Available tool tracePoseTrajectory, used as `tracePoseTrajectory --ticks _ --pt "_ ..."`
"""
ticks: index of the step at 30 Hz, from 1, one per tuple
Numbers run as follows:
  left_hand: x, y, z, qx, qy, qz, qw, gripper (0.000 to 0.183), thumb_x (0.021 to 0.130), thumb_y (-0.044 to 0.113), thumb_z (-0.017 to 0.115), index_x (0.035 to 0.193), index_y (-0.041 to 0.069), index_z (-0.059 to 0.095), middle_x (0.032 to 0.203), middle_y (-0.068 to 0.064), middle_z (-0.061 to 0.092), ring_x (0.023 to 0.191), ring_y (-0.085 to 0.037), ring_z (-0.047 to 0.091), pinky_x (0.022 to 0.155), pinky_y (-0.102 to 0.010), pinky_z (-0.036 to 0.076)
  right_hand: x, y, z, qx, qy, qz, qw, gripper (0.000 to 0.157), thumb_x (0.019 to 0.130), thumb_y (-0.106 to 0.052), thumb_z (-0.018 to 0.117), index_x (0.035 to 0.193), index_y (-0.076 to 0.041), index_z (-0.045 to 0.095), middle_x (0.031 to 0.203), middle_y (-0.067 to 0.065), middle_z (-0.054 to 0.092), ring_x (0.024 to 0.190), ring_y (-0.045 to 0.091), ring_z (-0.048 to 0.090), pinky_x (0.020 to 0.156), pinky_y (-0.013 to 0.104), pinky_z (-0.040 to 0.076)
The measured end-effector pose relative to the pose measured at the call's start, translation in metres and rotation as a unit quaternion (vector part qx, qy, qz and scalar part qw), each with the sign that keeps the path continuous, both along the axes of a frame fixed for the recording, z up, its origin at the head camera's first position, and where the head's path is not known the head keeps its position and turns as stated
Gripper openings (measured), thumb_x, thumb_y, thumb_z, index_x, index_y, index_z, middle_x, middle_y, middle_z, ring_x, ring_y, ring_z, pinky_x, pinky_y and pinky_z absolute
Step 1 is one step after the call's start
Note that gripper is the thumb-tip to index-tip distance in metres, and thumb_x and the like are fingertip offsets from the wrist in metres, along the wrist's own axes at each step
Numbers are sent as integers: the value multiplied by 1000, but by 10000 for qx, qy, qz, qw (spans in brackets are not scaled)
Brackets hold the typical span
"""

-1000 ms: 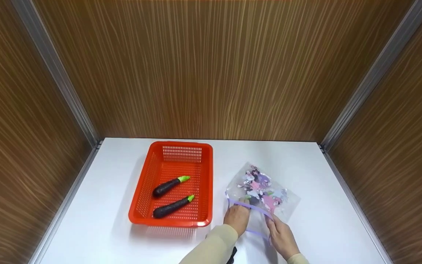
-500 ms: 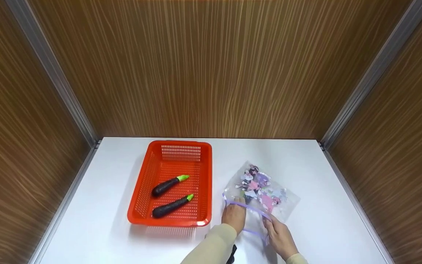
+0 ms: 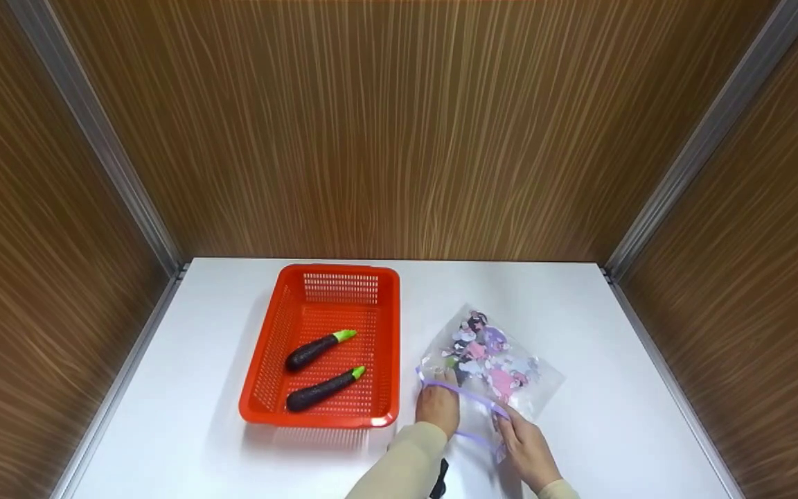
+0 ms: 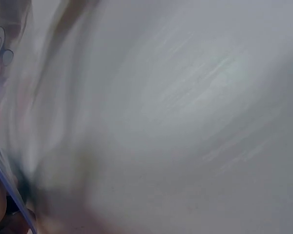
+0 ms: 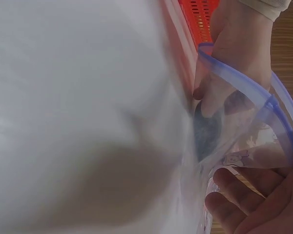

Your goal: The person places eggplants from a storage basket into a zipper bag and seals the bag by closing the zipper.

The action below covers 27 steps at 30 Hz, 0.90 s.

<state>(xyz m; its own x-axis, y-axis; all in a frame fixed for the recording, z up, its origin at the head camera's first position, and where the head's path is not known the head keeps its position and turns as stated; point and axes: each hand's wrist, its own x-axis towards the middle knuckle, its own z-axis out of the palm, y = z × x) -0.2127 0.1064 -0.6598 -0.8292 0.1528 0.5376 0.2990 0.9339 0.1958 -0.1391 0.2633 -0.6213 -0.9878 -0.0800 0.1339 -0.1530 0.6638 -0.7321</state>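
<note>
A clear zip bag [image 3: 541, 381] with a purple rim and cartoon prints lies tilted on the white table. My left hand [image 3: 438, 407] reaches inside its mouth. In the right wrist view, that hand's fingers hold a dark object [image 5: 208, 130] behind the film, looking like an eggplant; prints and plastic hide most of it. My right hand [image 3: 529, 447] pinches the near right part of the rim, keeping the mouth apart. Two eggplants [image 3: 326, 388] with green stems lie in a red basket [image 3: 389, 346]. The left wrist view is mostly blurred plastic.
The red basket stands left of the bag, close to my left forearm. White table [image 3: 163, 388] surrounds both. Wood-grain panels [image 3: 399, 138] with metal posts enclose the back and sides. A small black object [image 3: 439, 478] shows beneath the left sleeve.
My left hand has shifted slightly left inside the bag, and the dark object has moved left with it. My right hand keeps the rim, drifting a little left. The basket stays in place.
</note>
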Motion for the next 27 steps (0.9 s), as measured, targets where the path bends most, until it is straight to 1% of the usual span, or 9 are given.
tracePoseTrajectory --ticks 2,6,12,19,23,27 --pt "0 0 -1 21 24 43 10000 18 81 8 49 98 4 52 84 -8 52 67 -22 54 61 -33 45 0 0 0 -5 9 -20 10000 39 99 -27 38 127 -3 51 87 4 63 75 14 58 76 40 47" --pt "0 0 -3 -75 72 150 9998 20 81 8 48 99 3 52 85 -9 52 66 -22 53 59 -33 45 1 -1 0 28 65 -55 10000 37 98 -24 40 127 -5 52 85 2 62 74 12 56 73 37 47" --pt "1 1 -4 -135 126 207 9996 23 82 10 47 103 2 54 87 -10 54 70 -23 55 62 -33 46 1 -1 0 58 24 -116 9999 37 98 -26 40 126 -6 53 81 0 61 71 10 54 72 37 46" --pt "2 0 -4 -244 135 222 9994 26 83 11 47 106 2 54 91 -11 54 77 -24 56 66 -33 47 1 0 -1 76 10 -91 9999 38 99 -28 38 126 -7 53 79 0 60 68 10 54 72 37 46" --pt "2 0 -4 -240 137 189 9994 27 83 11 46 107 2 53 93 -11 55 78 -24 56 67 -33 47 0 0 -1 61 74 -135 9999 37 98 -27 40 125 -6 54 83 1 63 75 14 57 77 42 46" --pt "1 -1 -3 -148 95 135 9998 25 82 10 47 104 3 53 92 -10 53 78 -24 56 68 -33 47 1 0 -2 20 -7 -155 9999 37 98 -29 40 126 -7 53 89 3 65 83 18 60 82 45 45"
